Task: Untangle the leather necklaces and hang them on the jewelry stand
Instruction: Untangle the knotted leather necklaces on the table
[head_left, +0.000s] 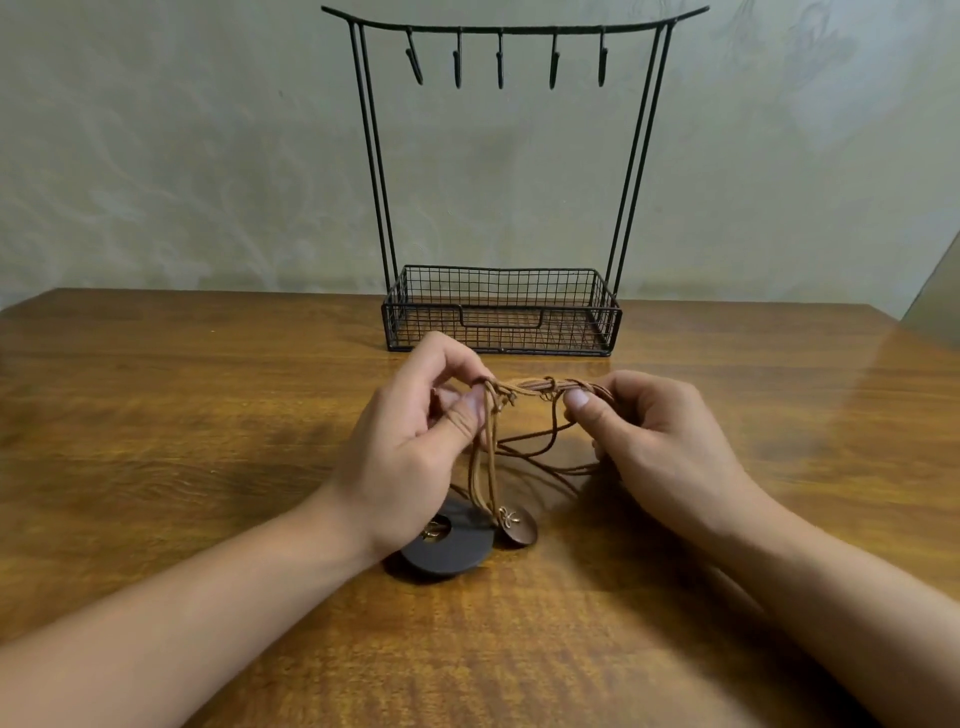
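A twisted bundle of brown leather necklace cords (535, 387) stretches between my two hands above the table. My left hand (415, 447) pinches its left end between thumb and fingers. My right hand (660, 441) pinches the right end. Cords hang down from the left end to a large dark ring pendant (457, 551) and a smaller brown disc pendant (519, 530), both lying on the table. More loops trail under my right hand. The black wire jewelry stand (501, 28) stands behind, its several hooks bare.
The stand's wire basket base (501, 317) sits on the wooden table (182, 415) close behind my hands. A pale wall backs the table. The table's right corner edge shows at the far right.
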